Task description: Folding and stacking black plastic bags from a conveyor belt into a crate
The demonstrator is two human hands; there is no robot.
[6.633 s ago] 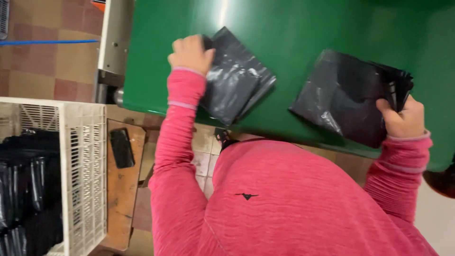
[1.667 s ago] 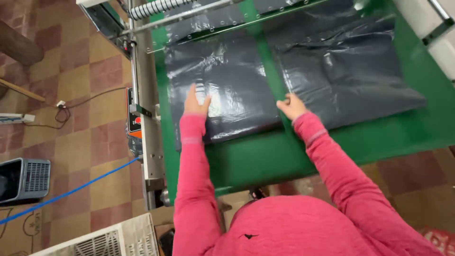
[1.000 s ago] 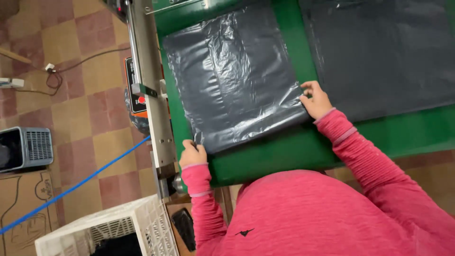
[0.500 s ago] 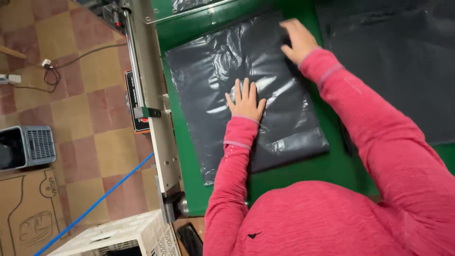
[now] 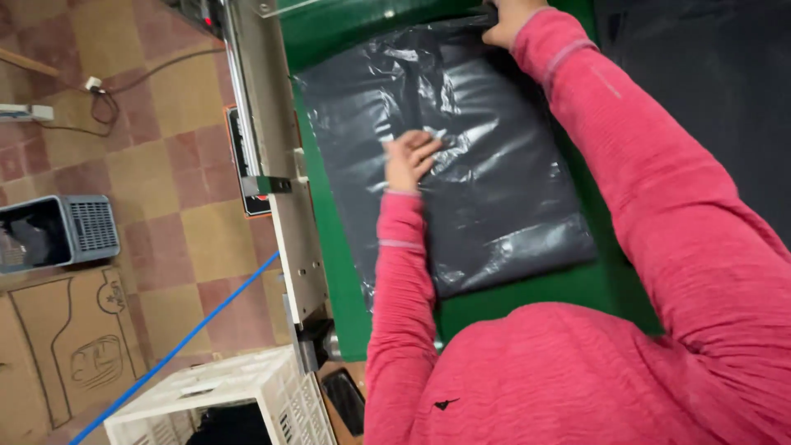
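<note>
Your left hand (image 5: 409,158) presses the dark plastic bag (image 5: 461,165) flat on the green counter (image 5: 329,239); beyond it, your right hand (image 5: 512,11) pinches the bag's far edge, keeping it taut

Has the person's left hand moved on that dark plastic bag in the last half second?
Yes. The left hand slid toward the metal side rail across the dark bag.

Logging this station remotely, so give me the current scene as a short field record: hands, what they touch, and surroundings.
left hand: resting flat on the middle of the dark plastic bag
right hand: at the bag's far edge, partly out of frame; grip unclear
bag: spread flat, wrinkled, on the green table
second bag: dark, lying to the right
floor side: white crate, grey box, blue line
</note>
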